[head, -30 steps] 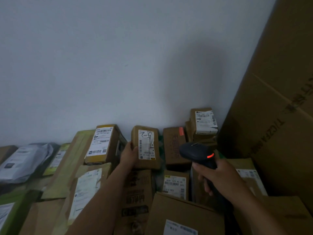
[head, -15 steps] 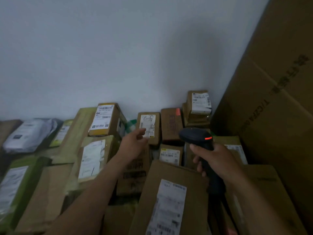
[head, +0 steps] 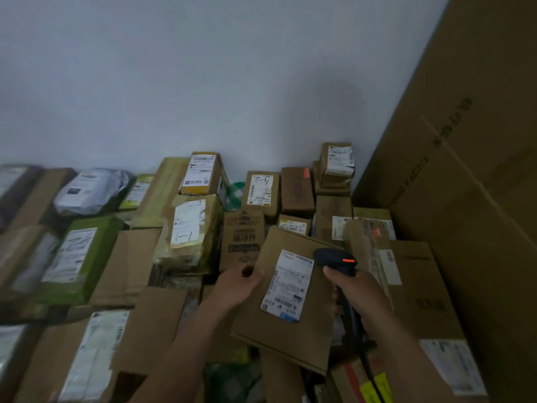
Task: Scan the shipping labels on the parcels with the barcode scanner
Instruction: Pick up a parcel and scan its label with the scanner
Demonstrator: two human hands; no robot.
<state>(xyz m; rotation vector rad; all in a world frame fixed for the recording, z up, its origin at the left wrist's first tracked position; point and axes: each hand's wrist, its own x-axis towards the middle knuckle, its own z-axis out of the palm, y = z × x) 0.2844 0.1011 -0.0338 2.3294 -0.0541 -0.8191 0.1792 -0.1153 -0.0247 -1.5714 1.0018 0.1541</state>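
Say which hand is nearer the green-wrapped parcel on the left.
Left. The left hand grips the brown cardboard box right of the green-wrapped parcel; the right hand, holding the black barcode scanner, is farther right.

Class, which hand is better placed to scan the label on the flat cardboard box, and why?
Right: the right hand grips the barcode scanner beside the label; the left hand only holds the box.

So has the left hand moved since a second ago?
Yes. The left hand has left the small brown cardboard box marked 5-2 by the wall, come back toward the person and now holds the flat cardboard parcel by its edge.
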